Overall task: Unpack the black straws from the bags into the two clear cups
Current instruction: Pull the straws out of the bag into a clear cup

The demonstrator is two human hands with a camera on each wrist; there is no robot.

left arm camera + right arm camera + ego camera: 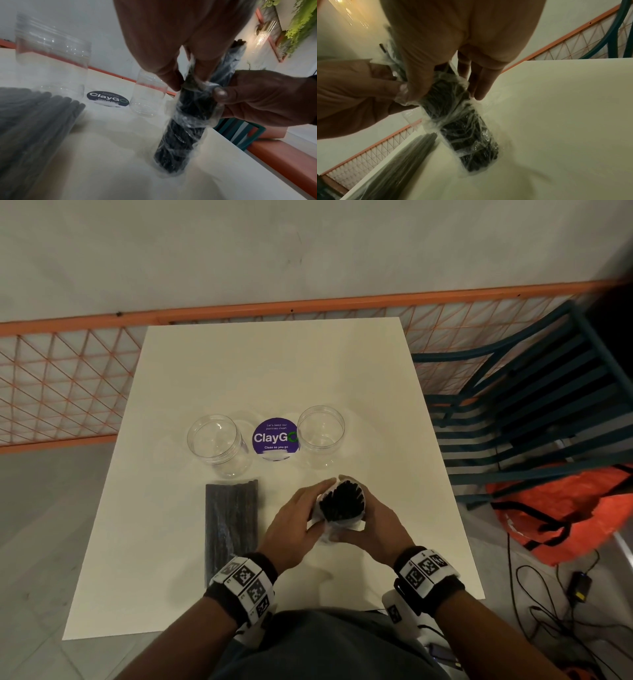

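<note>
Straws, black, one bundle, in a clear bag: stood upright on the white table, near the front edge and right of centre, its lower end touching the tabletop. The open top is seen in the head view, with the straw ends showing; the film is bunched and wrinkled round the bundle in both wrist views.

Left hand: curled round the left side of the bundle, thumb and fingers pinching the gathered film at its upper part.

Right hand: wrapped round the right side of the same bundle, the thumb pressed on the crumpled film, the fingers bent behind it. Marker bands are worn on both wrists.

Second bag: a flat pack of black straws, laid lengthwise on the table just left of the hands and apart from them, its near end hidden behind the left wrist band.

Left cup: clear, upright, just beyond the far end of the flat pack.

Sticker: round, purple, marked "ClayGo", flat on the table between the two cups.

Right cup: clear, upright, beyond the held bundle.

Fence: orange mesh, past the table's far edge.

Chair: teal, slatted, to the right of the table.
</note>
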